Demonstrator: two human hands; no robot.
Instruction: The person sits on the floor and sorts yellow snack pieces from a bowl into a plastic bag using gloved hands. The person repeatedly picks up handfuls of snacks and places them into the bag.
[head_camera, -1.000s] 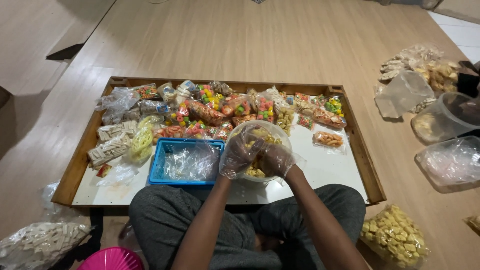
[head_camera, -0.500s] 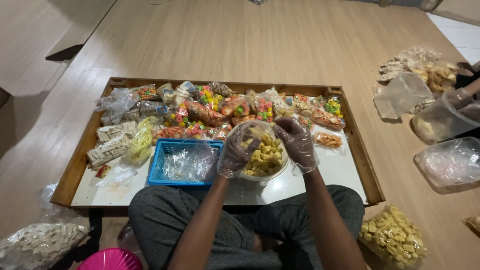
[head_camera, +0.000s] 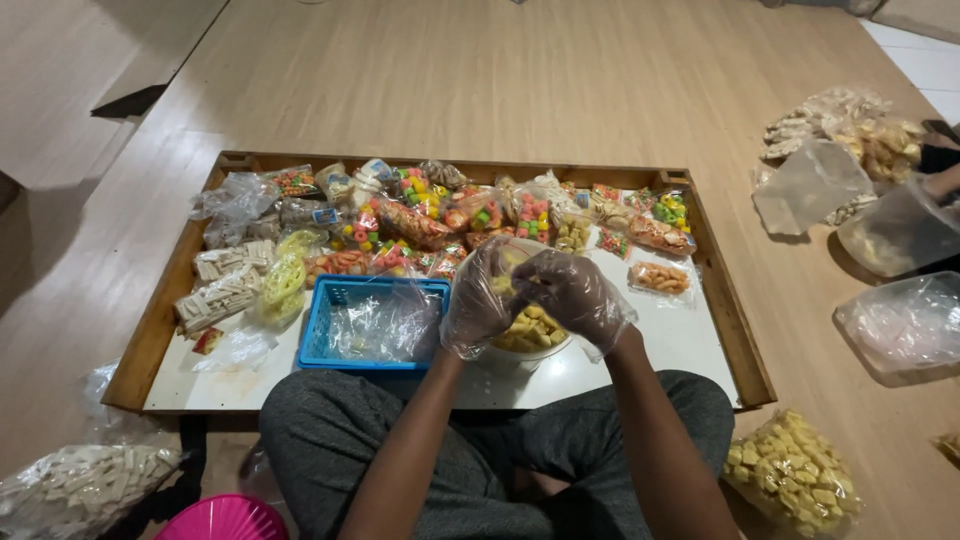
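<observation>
Right hand back over bowl

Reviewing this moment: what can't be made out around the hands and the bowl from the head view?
- What the left hand and right hand pinch: hidden by the clear gloves and fingers.
- White bowl of yellow snacks: mostly covered by both hands.
- Blue basket contents: veiled by crumpled clear plastic.
- Pink object: cut off by the bottom edge.

Even warm indoor light, soft shadows, sharp centre, mild wide-angle bend at edges (floorboards curve), slight glare on plastic
</observation>
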